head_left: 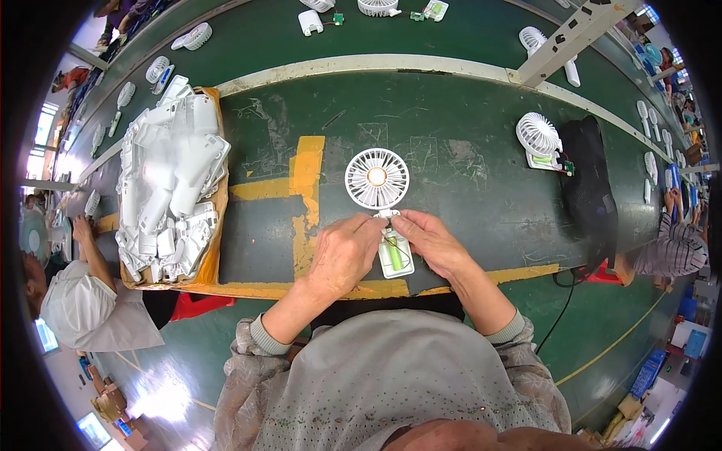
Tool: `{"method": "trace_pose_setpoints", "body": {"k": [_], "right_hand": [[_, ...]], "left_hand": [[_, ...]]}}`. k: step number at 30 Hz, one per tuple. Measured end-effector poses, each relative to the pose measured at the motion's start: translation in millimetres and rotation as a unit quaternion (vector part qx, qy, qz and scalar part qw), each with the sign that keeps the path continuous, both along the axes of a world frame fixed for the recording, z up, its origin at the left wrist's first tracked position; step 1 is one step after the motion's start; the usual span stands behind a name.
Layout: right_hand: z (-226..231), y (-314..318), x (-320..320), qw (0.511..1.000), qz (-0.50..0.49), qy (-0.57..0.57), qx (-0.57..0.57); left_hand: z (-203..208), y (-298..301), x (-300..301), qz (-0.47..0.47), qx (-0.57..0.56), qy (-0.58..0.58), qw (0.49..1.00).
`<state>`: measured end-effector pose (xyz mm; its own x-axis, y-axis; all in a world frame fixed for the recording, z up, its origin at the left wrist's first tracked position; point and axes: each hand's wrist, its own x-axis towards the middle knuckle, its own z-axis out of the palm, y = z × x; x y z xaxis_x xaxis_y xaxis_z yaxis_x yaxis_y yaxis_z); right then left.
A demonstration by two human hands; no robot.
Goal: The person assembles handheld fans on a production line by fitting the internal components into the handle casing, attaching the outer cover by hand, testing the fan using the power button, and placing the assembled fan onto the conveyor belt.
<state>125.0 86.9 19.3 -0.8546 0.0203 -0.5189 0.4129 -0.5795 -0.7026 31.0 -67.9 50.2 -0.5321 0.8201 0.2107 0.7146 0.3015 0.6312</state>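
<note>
Room: busy workshop, co-workers seated on both sides, green tabletop (481,203) under my camera view. Far left, a co-worker in white (90,316). Next, a carton (221,240) heaped with white casing parts (158,180), then yellow tape (307,165) on the surface. Centre: white handheld fan (377,179), head away from the wearer, handle open toward the near edge. Left grip (344,252) pinches at its neck; right grip (432,240) closes on the same spot from the other side. Exact part pinched: hidden by the fingers. Progress, my judgement: partway. Green cell (394,255) sits in the handle, a wire loops over it; neck work unfinished, handle cover not on. Right: second fan (538,135), circuit board exposed, beside a black bundle (588,188).
</note>
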Motion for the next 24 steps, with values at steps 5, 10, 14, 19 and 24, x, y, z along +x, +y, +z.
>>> {"method": "trace_pose_setpoints", "body": {"k": [5,10,14,19,24], "right_hand": [[2.4,-0.8,-2.9,1.0,-0.003,0.008,0.013],[3.3,-8.4,-6.2,0.998,-0.057,-0.008,0.024],[0.5,-11.5,-9.3,0.996,-0.084,0.001,0.017],[1.3,-26.5,-12.1,0.989,-0.123,0.01,0.083],[-1.8,-19.0,-3.2,0.987,-0.143,0.002,0.072]], "left_hand": [[10.3,2.1,4.8,-0.069,0.07,0.04,0.994],[4.2,2.3,11.6,-0.084,0.028,0.018,0.996],[-5.0,-2.5,11.6,0.024,0.032,-0.078,0.996],[-14.2,-11.7,18.5,0.142,0.045,-0.132,0.98],[-6.9,-10.8,14.9,0.012,-0.02,-0.006,1.0]]}}
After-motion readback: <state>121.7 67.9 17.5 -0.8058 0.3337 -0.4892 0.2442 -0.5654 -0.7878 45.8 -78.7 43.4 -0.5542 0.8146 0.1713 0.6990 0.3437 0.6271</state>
